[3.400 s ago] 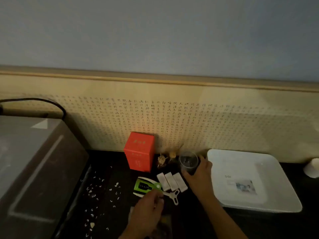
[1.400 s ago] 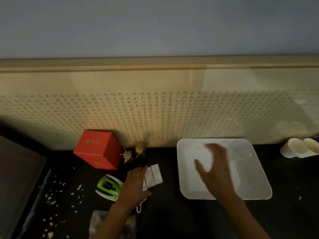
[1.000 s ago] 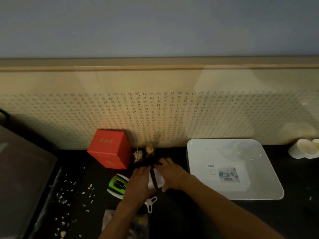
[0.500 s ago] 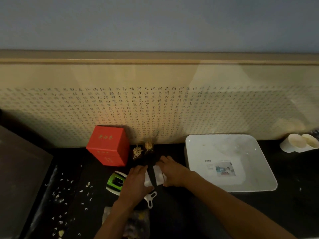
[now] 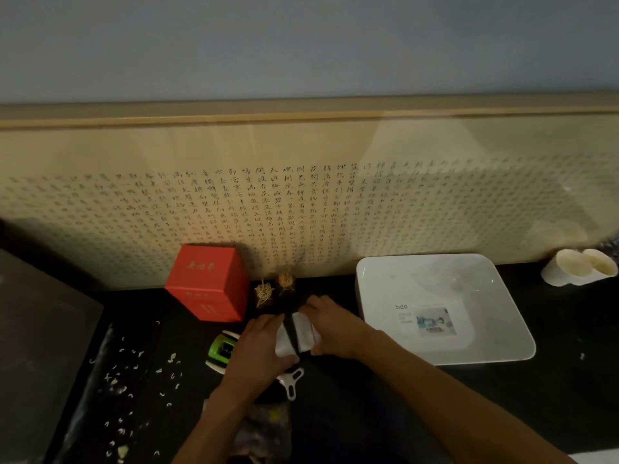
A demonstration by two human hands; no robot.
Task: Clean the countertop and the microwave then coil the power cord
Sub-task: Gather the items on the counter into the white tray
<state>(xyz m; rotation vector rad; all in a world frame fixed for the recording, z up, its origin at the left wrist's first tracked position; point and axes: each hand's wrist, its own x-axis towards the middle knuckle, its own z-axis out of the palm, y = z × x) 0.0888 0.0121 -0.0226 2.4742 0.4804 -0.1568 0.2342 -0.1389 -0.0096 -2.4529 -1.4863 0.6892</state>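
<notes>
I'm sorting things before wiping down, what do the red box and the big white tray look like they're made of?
The red box looks like matte cardboard: flat folded faces, crisp edges, gold print. The white tray looks like glossy plastic or glazed ceramic, since its rim is smooth and rounded and the basin shows soft reflections; the dim picture can't settle which.

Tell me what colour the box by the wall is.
Red, with small gold lettering on top; the box shows in the head view, the only one.

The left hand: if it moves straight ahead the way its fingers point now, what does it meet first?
Probably the two small straw-tied bundles just beyond the left hand, then the wall panel; depth is unclear.
</notes>
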